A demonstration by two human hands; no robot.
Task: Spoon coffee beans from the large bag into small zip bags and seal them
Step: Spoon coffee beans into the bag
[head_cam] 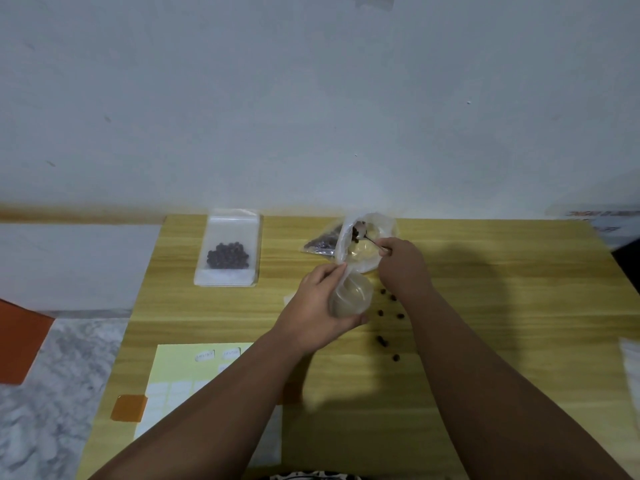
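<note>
Spoon [370, 240] in right hand [403, 268], by handle

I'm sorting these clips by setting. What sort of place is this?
Likely a home room or small workroom: a wood-look table against a bare white wall, a marbled floor beside it, and a label sheet laid out for hand packing.
</note>
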